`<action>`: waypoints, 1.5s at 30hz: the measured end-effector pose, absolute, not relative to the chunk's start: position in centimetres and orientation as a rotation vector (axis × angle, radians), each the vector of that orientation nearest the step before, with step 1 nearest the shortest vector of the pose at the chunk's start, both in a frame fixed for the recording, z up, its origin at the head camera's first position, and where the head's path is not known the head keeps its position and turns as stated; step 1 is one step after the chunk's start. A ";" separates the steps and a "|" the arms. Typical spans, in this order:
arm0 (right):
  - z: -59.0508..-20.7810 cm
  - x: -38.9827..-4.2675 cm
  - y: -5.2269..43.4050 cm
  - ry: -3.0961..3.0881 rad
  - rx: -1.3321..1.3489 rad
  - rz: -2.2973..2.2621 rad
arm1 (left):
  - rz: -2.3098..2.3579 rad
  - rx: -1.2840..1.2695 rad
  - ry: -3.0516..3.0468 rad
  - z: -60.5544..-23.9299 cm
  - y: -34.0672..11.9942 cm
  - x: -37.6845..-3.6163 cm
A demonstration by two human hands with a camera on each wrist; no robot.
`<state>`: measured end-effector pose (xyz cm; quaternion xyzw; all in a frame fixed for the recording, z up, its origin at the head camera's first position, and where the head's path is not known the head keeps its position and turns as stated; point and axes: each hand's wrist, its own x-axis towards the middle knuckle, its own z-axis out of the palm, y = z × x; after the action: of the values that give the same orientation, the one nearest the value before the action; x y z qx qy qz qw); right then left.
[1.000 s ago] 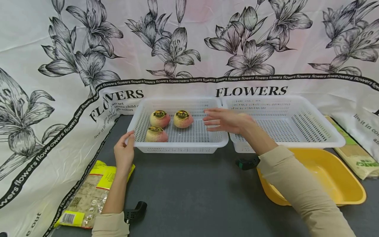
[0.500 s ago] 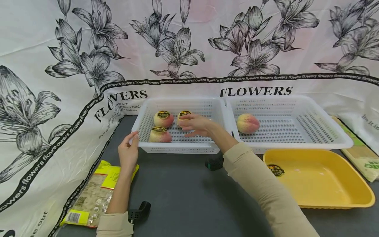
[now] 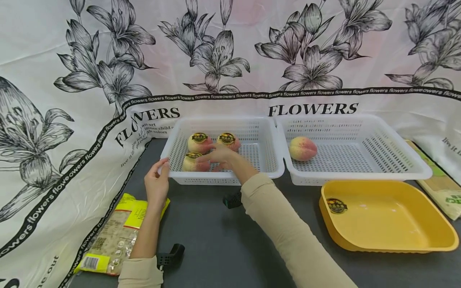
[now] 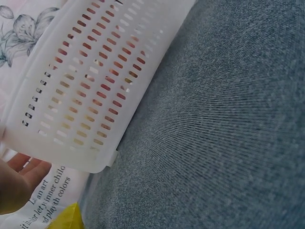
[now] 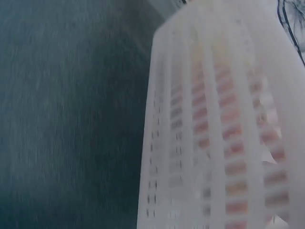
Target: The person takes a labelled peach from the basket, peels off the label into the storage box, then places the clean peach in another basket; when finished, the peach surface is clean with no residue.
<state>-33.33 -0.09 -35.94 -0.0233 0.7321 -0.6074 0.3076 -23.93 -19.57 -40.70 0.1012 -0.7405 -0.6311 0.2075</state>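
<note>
Left hand: the left hand [image 3: 156,185] is seen left of centre in the head view, its fingers laid on the near left corner of the left basket [image 3: 264,158]; a firm grasp cannot be told from a touch.
Right hand: the right hand [image 3: 220,157] is reached into the left basket, fingers loosely spread over the front peach [image 3: 189,163]; whether it is gripped cannot be told.
Peaches in left basket: three are seen at the basket's left end, two at the back [image 3: 199,143] [image 3: 228,140] with dark and gold stickers.
Right basket: a single peach [image 3: 303,148] lies at the left end of the right basket [image 3: 407,170], right of centre.
Yellow tray: the yellow tray [image 3: 403,240] lies at lower right, a sticker in its corner.
Packet: a yellow packet [image 3: 108,240] lies at lower left, beside the left forearm.
Wrist views: only the slotted basket wall [image 4: 81,90] and grey cloth are shown; the right wrist view is blurred.
</note>
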 end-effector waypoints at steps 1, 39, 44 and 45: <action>-35.9 -33.2 -0.5 1.949 -0.062 -1.591 | -1.755 0.280 -2.061 -40.7 -19.5 -23.9; -36.2 -32.9 -2.3 2.238 -0.245 -1.385 | -1.780 0.316 -2.049 -40.4 -19.2 -24.0; -35.8 -33.2 -0.8 2.093 -0.285 -1.484 | -1.771 0.308 -2.059 -40.5 -19.3 -24.0; -35.6 -33.3 -0.4 2.060 -0.293 -1.517 | -1.767 0.306 -2.058 -40.5 -19.3 -24.0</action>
<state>-33.28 -0.41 -35.62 -0.1094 0.7681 -0.5657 0.2792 -23.98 -19.30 -40.47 0.1097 -0.7380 -0.6336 0.2047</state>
